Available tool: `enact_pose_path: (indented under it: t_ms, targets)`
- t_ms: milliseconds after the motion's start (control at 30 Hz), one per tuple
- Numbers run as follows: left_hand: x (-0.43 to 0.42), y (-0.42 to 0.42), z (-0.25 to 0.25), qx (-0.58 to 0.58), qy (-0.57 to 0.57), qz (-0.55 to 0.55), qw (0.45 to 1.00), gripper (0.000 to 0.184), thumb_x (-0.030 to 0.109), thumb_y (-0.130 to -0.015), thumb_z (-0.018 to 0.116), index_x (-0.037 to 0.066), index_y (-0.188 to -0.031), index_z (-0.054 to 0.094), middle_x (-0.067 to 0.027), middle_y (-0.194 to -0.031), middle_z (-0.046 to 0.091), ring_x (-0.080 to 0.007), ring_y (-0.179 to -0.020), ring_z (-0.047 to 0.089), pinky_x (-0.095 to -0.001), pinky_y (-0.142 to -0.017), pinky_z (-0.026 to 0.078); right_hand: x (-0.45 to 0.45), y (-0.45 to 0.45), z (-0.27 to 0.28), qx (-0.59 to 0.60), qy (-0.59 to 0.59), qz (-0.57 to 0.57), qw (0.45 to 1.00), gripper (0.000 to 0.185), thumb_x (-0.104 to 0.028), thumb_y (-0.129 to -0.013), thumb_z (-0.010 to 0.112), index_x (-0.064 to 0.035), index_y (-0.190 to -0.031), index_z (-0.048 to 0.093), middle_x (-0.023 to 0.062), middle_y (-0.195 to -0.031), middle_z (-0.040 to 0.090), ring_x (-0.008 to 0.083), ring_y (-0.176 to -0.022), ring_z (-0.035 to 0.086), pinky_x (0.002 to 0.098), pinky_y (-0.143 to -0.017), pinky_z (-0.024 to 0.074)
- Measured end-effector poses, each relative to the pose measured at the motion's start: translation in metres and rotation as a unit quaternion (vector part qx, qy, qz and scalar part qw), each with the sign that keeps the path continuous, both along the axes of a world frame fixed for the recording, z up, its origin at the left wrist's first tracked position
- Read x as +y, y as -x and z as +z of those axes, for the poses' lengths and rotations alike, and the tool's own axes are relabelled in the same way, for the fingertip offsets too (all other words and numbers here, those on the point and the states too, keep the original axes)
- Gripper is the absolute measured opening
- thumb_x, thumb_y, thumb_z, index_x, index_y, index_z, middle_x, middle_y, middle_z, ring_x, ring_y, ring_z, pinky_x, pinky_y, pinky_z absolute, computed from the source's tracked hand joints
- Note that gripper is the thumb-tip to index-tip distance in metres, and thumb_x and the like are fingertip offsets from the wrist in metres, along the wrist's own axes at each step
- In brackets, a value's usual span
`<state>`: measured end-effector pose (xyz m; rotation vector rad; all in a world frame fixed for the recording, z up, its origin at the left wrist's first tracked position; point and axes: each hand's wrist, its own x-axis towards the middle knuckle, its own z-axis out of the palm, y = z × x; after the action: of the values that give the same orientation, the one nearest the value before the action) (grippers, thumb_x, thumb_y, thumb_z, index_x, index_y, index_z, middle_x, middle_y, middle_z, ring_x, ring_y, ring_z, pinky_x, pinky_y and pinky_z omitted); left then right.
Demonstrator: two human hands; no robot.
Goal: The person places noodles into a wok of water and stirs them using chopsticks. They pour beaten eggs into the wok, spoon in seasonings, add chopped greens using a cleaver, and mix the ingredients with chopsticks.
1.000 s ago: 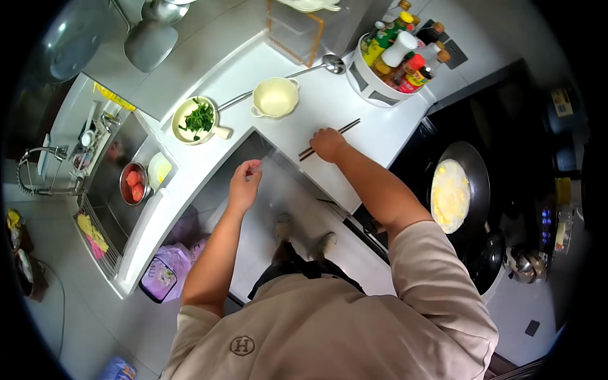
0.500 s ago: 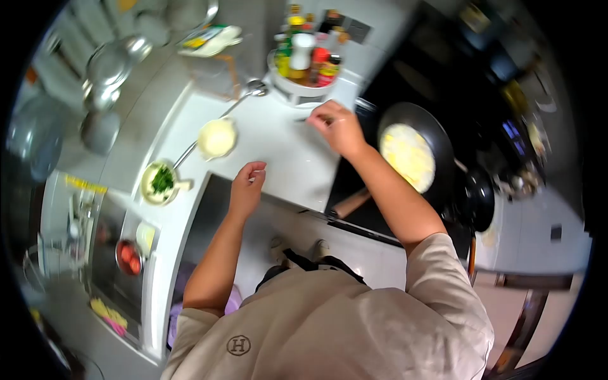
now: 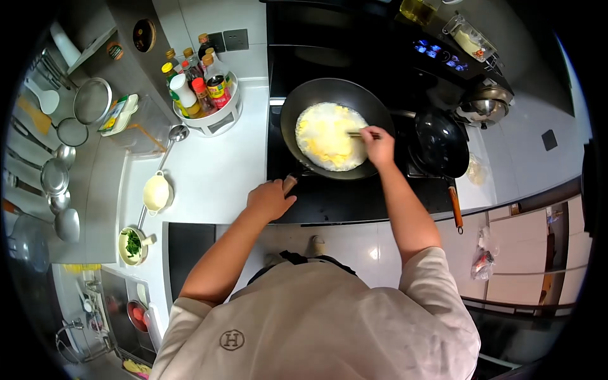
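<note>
Holding chopsticks (image 3: 356,134) between pinched fingers of the right hand (image 3: 380,148), over yellow-white egg (image 3: 324,126) in a dark pan (image 3: 375,104), upper centre of the frame. Grasping the wooden handle (image 3: 290,183) in the left hand (image 3: 270,201), fingers curled, just left of centre.

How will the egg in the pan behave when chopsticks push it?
The egg probably folds or tears easily, since its uneven surface looks soft. Lying broad and flat in the pan, it seems unlikely to roll and may slide or bunch up.
</note>
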<state>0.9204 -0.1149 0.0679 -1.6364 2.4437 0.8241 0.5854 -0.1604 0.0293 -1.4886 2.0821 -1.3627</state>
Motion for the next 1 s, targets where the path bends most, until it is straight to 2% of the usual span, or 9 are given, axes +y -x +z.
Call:
enact_pose_path:
  t_ms: [133, 233, 333, 467, 633, 733, 867, 933, 1000]
  targets:
    - [0.002, 0.022, -0.016, -0.050, 0.064, 0.055, 0.995, 0.044, 0.043, -0.085, 0.063, 0.003, -0.102, 0.059, -0.0176, -0.096, 0.067, -0.0330, -0.091, 0.066, -0.0437, -0.077, 0.053, -0.019, -0.015, 0.012, -0.173, -0.069, 0.115, 0.976, 0.019, -0.020, -0.086, 0.071, -0.0002, -0.085, 0.071, 0.0078, -0.067, 0.067, 0.0128, -0.060, 0.065, 0.0261, -0.061, 0.0502]
    - [0.005, 0.026, -0.022, -0.063, 0.093, 0.092, 0.989, 0.037, 0.039, -0.084, 0.064, 0.005, -0.097, 0.062, -0.0151, -0.084, 0.069, -0.0345, -0.079, 0.067, -0.0447, -0.070, 0.054, -0.025, 0.025, 0.028, -0.175, -0.095, 0.119, 0.973, 0.026, -0.023, -0.088, 0.068, -0.0010, -0.075, 0.067, 0.0060, -0.061, 0.064, 0.0114, -0.048, 0.059, 0.0271, -0.046, 0.0452]
    - [0.007, 0.031, -0.025, -0.075, 0.087, 0.132, 0.985, 0.032, 0.038, -0.084, 0.063, 0.007, -0.092, 0.064, -0.0154, -0.082, 0.069, -0.0343, -0.078, 0.067, -0.0447, -0.070, 0.054, -0.038, 0.055, 0.028, -0.142, -0.061, 0.031, 0.987, 0.027, -0.024, -0.089, 0.067, -0.0004, -0.076, 0.067, 0.0050, -0.060, 0.064, 0.0102, -0.050, 0.060, 0.0269, -0.049, 0.0480]
    - [0.008, 0.038, -0.017, -0.080, 0.092, 0.171, 0.978, 0.028, 0.037, -0.082, 0.064, 0.010, -0.088, 0.066, -0.0137, -0.082, 0.069, -0.0336, -0.077, 0.067, -0.0444, -0.070, 0.053, -0.056, 0.029, -0.003, -0.319, -0.045, 0.122, 0.939, 0.023, -0.019, -0.088, 0.068, 0.0040, -0.089, 0.067, 0.0076, -0.072, 0.067, 0.0136, -0.055, 0.064, 0.0246, -0.051, 0.0518]
    - [0.007, 0.043, -0.012, -0.102, 0.051, 0.191, 0.975, 0.029, 0.038, -0.083, 0.063, 0.010, -0.091, 0.067, -0.0127, -0.085, 0.069, -0.0325, -0.081, 0.067, -0.0430, -0.073, 0.053, -0.063, 0.062, 0.020, -0.213, -0.099, 0.092, 0.968, 0.024, -0.020, -0.090, 0.066, 0.0037, -0.082, 0.066, 0.0082, -0.068, 0.066, 0.0130, -0.053, 0.064, 0.0250, -0.049, 0.0514]
    - [0.007, 0.044, -0.009, -0.112, 0.045, 0.189, 0.975, 0.030, 0.039, -0.083, 0.063, 0.011, -0.092, 0.067, -0.0124, -0.086, 0.069, -0.0320, -0.083, 0.067, -0.0428, -0.074, 0.053, -0.072, 0.060, -0.003, -0.236, -0.029, 0.083, 0.968, 0.024, -0.019, -0.089, 0.067, 0.0042, -0.083, 0.066, 0.0083, -0.068, 0.066, 0.0131, -0.053, 0.064, 0.0255, -0.050, 0.0520]
    - [0.005, 0.045, -0.008, -0.112, 0.041, 0.188, 0.975, 0.032, 0.040, -0.084, 0.062, 0.010, -0.093, 0.067, -0.0125, -0.088, 0.070, -0.0322, -0.084, 0.067, -0.0427, -0.074, 0.053, -0.060, 0.040, 0.006, -0.290, -0.090, 0.166, 0.938, 0.024, -0.019, -0.090, 0.066, 0.0045, -0.084, 0.066, 0.0087, -0.068, 0.066, 0.0143, -0.053, 0.064, 0.0267, -0.051, 0.0530]
    - [0.007, 0.043, -0.008, -0.116, 0.037, 0.183, 0.975, 0.032, 0.040, -0.084, 0.062, 0.010, -0.093, 0.066, -0.0130, -0.088, 0.070, -0.0324, -0.084, 0.067, -0.0427, -0.075, 0.053, -0.063, 0.063, 0.013, -0.177, -0.093, 0.131, 0.971, 0.027, -0.021, -0.091, 0.064, 0.0045, -0.081, 0.064, 0.0088, -0.066, 0.065, 0.0133, -0.051, 0.063, 0.0267, -0.049, 0.0517]
    - [0.006, 0.044, -0.007, -0.119, 0.034, 0.181, 0.976, 0.032, 0.040, -0.084, 0.062, 0.010, -0.093, 0.066, -0.0135, -0.088, 0.069, -0.0327, -0.084, 0.067, -0.0428, -0.075, 0.053, -0.065, 0.071, 0.011, -0.179, -0.038, 0.071, 0.980, 0.029, -0.022, -0.091, 0.064, 0.0015, -0.074, 0.064, 0.0063, -0.062, 0.064, 0.0120, -0.053, 0.062, 0.0277, -0.050, 0.0494]
